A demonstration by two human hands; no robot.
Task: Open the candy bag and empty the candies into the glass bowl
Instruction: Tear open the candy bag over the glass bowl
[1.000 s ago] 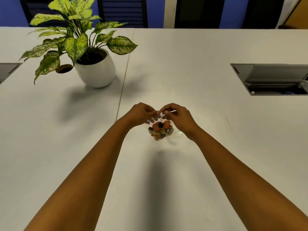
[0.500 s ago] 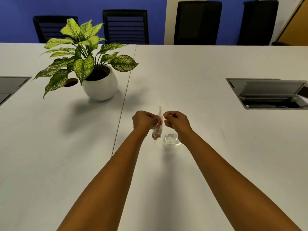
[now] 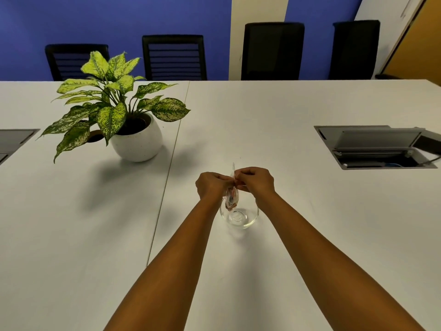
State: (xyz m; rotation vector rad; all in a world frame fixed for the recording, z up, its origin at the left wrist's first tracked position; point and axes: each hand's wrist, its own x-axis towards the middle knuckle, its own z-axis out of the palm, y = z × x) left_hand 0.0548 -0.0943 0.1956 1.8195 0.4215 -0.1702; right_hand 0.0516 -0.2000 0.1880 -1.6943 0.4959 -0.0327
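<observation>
Head view: the left hand (image 3: pixel 211 185) and right hand (image 3: pixel 255 179) both pinch the top of the bag (image 3: pixel 231 195), one on each side, fingers closed on the plastic. The bag hangs upright between them, candies gathered at its bottom, directly above the bowl (image 3: pixel 239 217). The bowl stands on the white table (image 3: pixel 310 235). A potted plant (image 3: pixel 124 120) stands well apart, far left.

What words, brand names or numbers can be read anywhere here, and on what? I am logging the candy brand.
No text can be read.
Candy bag, pinched between the left hand and right hand: coloured wrappers show, any print too small and blurred.
Glass bowl: a faint mark in its base, unreadable.
Plant pot: plain, no lettering.
</observation>
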